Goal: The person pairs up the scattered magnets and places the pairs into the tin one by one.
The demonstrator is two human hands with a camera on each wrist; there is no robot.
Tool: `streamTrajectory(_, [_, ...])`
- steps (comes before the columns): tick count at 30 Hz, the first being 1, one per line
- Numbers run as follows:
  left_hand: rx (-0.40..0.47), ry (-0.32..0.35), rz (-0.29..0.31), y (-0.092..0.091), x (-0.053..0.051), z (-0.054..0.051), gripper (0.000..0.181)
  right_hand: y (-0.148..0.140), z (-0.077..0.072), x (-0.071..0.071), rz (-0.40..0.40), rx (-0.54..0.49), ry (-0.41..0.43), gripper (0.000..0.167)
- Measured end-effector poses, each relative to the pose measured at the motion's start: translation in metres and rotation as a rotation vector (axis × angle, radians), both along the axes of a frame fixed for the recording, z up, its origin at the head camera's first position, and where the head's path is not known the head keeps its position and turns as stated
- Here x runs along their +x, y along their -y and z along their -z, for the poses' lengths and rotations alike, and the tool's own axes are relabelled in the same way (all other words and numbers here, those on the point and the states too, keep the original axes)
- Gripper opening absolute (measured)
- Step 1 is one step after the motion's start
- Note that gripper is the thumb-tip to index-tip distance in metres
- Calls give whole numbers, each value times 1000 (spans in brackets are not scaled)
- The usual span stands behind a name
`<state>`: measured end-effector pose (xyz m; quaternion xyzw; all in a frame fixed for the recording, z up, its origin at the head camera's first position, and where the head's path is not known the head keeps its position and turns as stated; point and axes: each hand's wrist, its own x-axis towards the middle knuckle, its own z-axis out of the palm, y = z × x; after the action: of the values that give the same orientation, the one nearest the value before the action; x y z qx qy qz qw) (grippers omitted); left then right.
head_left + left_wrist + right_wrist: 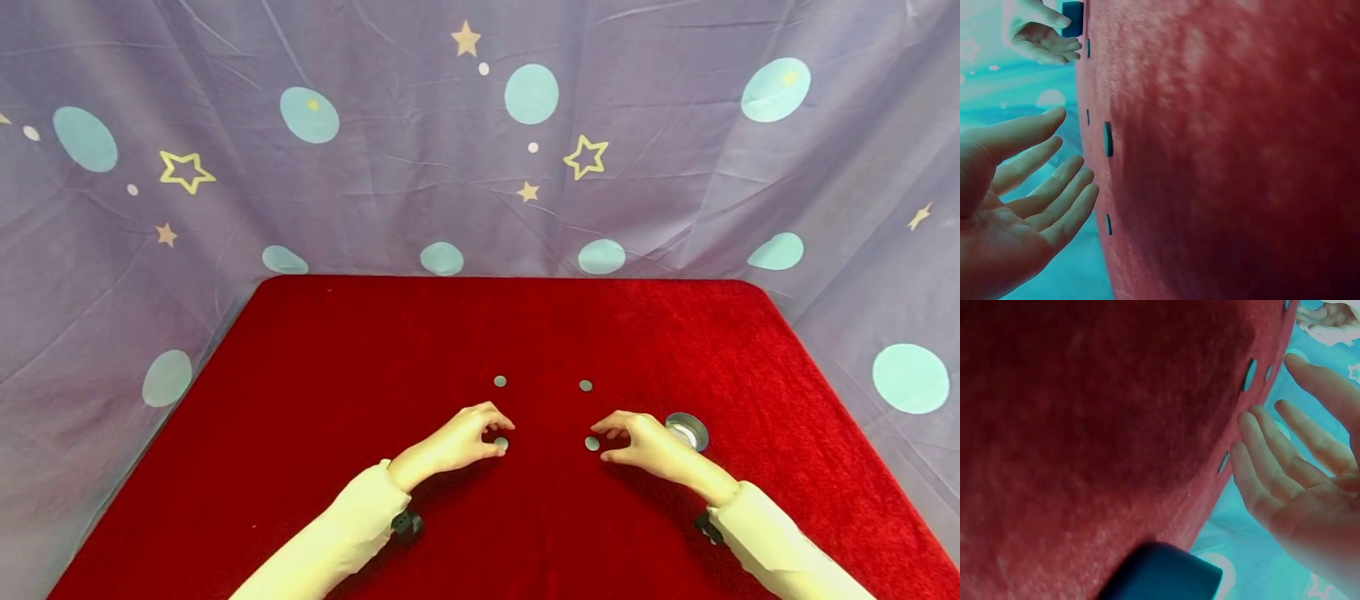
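Small flat pale-green discs lie in two rows on a red cloth. My left hand [468, 435] hovers over the near left disc [501, 444], thumb and fingers apart and slightly bent; the left wrist view shows nothing held in this hand [1029, 200]. On the other side, my right hand [645, 443] is held by the near right disc [592, 444], its fingers spread. No object is in that palm [1310, 494] in the right wrist view. Farther back lie the far left disc [500, 381] and the far right disc [586, 385].
A round, open-topped metallic tin [699, 427] stands just beyond my right hand, partly covered by it; its dark side [1169, 575] shows low in the right wrist view. The red-covered table [360, 358] meets a purple patterned curtain [405, 167] at the back and sides.
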<state>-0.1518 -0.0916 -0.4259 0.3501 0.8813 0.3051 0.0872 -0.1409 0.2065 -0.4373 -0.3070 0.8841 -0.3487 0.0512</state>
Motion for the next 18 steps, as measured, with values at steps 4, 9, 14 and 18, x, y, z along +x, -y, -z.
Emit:
streamTrajectory(4, [-26,-13,6,3,-2,5,28,4,4,-2,-19,-1,-10,27])
streamTrajectory(9, [-49,9,11,4,-4,9,29,7,9,-4,-36,-15,-65,26])
streamTrajectory(14, [-69,35,9,4,-5,11,29,9,12,-7,-49,20,-101,26])
streamTrajectory(18, [-84,34,5,2,-7,13,26,11,12,-9,-54,57,-96,22])
